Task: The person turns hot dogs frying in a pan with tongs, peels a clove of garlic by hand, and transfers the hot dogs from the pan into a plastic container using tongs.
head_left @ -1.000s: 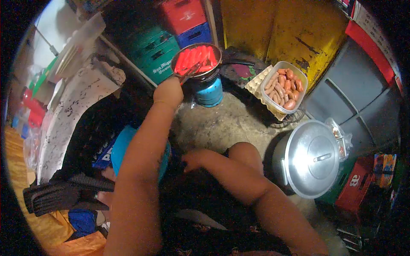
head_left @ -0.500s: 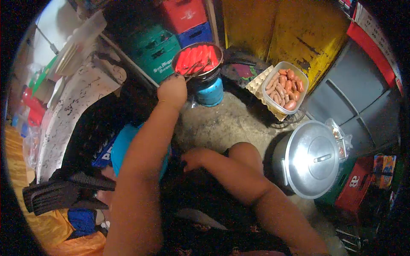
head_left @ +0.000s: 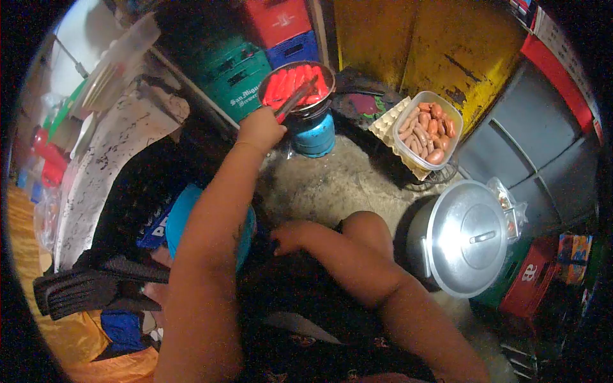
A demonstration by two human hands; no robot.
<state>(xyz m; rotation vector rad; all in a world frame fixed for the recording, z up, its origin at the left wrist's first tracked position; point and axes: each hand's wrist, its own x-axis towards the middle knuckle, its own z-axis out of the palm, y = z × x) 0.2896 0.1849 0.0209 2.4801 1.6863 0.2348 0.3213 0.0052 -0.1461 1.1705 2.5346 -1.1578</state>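
Reaching out with your left hand (head_left: 260,127), you hold the long metal tongs (head_left: 297,99), fingers wrapped around their near end, just beside the dark round pan (head_left: 330,97). The bright red sausages (head_left: 281,83) lie in that pan, beyond your left knuckles and off to the right, packed side by side. Their long axes run mostly away from you, leaning slightly right, while the tongs slant more sharply rightward across them. That angle between tool and sausages looks like the relation that matters most. The far end of the tongs is over the right part of the row; whether it pinches a sausage, you cannot tell from here.

Your left hand is clearly the nearer one. Your right hand (head_left: 290,238) is low by your lap, well apart from the pan, its fingers partly curled; whether it grips anything is hidden in shadow. Under the pan is a blue cylindrical burner base (head_left: 313,137). Off to the right, a clear plastic tub (head_left: 458,137) holds plump brown and reddish sausages (head_left: 418,137) on a cardboard egg tray (head_left: 383,124), and nearer you sits a big lidded aluminium pot (head_left: 418,239).
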